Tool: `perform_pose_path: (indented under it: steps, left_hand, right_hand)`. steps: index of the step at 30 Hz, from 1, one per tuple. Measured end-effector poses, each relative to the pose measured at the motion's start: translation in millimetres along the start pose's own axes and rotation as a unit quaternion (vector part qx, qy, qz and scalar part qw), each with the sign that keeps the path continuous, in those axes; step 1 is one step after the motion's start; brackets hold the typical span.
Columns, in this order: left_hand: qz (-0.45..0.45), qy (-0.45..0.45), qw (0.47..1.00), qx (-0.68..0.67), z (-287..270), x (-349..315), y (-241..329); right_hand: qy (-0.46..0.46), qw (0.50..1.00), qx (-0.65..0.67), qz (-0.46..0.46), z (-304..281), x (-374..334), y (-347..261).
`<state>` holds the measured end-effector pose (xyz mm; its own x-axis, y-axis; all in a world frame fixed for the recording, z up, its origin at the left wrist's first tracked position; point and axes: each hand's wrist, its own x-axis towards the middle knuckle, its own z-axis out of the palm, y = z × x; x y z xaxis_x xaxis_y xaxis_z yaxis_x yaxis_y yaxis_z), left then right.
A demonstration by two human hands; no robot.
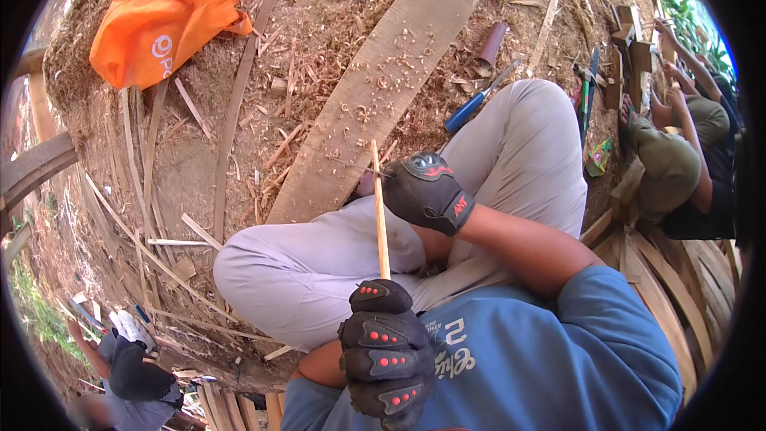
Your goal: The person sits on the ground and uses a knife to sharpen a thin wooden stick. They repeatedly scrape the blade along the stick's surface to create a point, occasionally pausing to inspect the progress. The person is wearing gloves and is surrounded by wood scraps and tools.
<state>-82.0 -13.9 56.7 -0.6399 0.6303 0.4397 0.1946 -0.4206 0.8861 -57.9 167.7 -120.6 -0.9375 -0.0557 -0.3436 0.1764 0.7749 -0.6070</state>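
A thin, pale wooden stick stands upright in the picture over my crossed legs. Its near end sits in my left hand, closed round it in a black glove with red dots. Higher up the stick, my right hand is closed in a black glove with a hard knuckle guard. From its fingers a thin dark blade-like strip reaches left across the stick; its grip is hidden in the fist, so I cannot tell its exact kind. A wide plank strewn with curled shavings lies just beyond my legs.
A blue-handled chisel-like tool and a brown tube lie by my right knee. An orange bag is at the far left. Wood strips and shavings cover the ground. Other people sit at right and lower left.
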Motion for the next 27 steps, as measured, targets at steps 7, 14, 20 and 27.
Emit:
perform_pose_path:
  steps: [7, 14, 20, 27]
  left_hand:
    - [0.005, 0.013, 1.0, -0.002, -4, 1, 1]
    - [0.014, 0.028, 1.0, 0.004, -3, 1, 4]
    - [0.012, 0.04, 0.999, 0.008, -4, 2, -1]
    - [0.014, 0.039, 0.999, 0.003, -3, 3, 0]
  right_hand:
    - [-0.094, 0.991, -0.095, -0.013, 14, 6, 20]
    - [-0.078, 0.993, -0.084, 0.021, 28, 9, 35]
    - [-0.087, 0.993, -0.064, 0.039, 5, 7, 11]
    - [-0.097, 0.988, -0.116, 0.038, 27, 13, 42]
